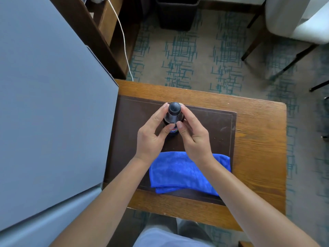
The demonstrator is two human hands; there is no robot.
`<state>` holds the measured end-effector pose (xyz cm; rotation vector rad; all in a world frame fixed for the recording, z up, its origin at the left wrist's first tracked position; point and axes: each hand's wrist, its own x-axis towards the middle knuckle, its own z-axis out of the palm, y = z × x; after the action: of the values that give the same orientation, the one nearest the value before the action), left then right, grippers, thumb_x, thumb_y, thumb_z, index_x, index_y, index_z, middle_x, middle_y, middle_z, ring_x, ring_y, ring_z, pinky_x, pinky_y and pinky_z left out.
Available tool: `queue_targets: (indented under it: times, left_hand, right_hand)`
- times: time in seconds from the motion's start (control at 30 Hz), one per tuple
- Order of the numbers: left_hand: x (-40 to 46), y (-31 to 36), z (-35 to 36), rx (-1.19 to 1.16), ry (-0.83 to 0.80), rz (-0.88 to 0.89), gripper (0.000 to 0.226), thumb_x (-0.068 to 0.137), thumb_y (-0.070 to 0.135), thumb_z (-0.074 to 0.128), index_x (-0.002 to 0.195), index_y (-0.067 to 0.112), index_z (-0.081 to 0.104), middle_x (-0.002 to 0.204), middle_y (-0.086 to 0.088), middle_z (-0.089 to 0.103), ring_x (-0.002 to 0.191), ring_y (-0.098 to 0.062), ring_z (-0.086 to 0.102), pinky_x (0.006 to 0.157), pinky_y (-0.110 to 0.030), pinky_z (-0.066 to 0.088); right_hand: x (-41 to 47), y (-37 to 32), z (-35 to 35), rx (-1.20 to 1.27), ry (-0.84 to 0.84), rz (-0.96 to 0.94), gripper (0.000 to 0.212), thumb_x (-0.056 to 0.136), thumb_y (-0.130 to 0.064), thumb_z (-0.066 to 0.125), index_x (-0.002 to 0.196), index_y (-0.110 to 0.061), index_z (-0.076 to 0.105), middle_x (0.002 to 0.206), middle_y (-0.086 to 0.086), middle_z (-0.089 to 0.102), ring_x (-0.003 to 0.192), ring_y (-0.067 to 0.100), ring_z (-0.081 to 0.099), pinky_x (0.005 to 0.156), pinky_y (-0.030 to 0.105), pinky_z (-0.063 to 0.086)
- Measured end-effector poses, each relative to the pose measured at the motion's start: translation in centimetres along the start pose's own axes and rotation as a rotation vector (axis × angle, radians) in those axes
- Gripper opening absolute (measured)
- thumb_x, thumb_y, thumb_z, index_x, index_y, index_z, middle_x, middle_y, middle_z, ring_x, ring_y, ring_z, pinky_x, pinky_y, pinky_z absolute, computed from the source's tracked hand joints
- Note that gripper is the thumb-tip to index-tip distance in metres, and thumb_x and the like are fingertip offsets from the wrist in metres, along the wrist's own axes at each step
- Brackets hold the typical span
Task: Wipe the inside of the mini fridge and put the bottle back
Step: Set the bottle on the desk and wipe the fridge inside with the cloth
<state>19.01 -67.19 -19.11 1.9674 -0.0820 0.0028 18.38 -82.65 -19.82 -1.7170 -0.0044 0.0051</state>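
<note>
— Where was the bottle (173, 116) at that moment?

— Upright on the tabletop (258, 139), between the two hands, standing on the dark brown mat (210, 125) set into the wood. It was a dark bottle with a dark cap, seen almost straight from above.

— And the hands themselves?

— The left hand (151, 134) was curled around the bottle's left side, fingers along the neck and thumb across the front near the label. The right hand (193, 134) mirrored it on the other side, fingers half closed against the shoulder of the bottle. Both looked to be touching it, though from that steep angle I couldn't tell how firmly either one gripped.

— What lay nearer the person than the hands?

— A folded blue cloth (179, 173), on the same mat, partly under the two wrists and forearms.

— And the fridge?

— To the left of the left hand there was a broad grey surface, the mini fridge (49, 104), right up against the tabletop's edge. Beyond the hands was patterned carpet (195, 56), with a dark bin (176, 13) farther off.
</note>
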Motion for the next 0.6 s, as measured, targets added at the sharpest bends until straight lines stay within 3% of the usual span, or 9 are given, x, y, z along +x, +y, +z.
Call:
queue_targets:
  times: [0.37,0.6]
  left_hand:
    - [-2.3,0.8,-0.4,0.145,0.092,-0.020,0.057,0.094,0.020,0.075,0.148,0.015,0.055,0.146,0.002,0.062,0.138,-0.006,0.055,0.113,-0.020,0.044]
    - [-2.8,1.1,-0.9,0.158,0.063,-0.065,0.071,0.094,0.037,0.075,0.155,0.026,0.041,0.155,0.006,0.052,0.142,-0.009,0.050,0.116,-0.028,0.044]
  right_hand:
    - [-1.3,0.0,-0.6,-0.367,-0.057,-0.184,0.049,0.106,-0.021,0.056,0.154,-0.020,0.045,0.156,0.000,0.052,0.141,0.015,0.053,0.105,0.044,0.054]
    - [-2.0,-1.5,-2.2,-0.419,-0.027,-0.075,0.056,0.105,-0.033,0.056,0.157,-0.026,0.037,0.155,-0.005,0.053,0.141,0.010,0.051,0.109,0.042,0.050]
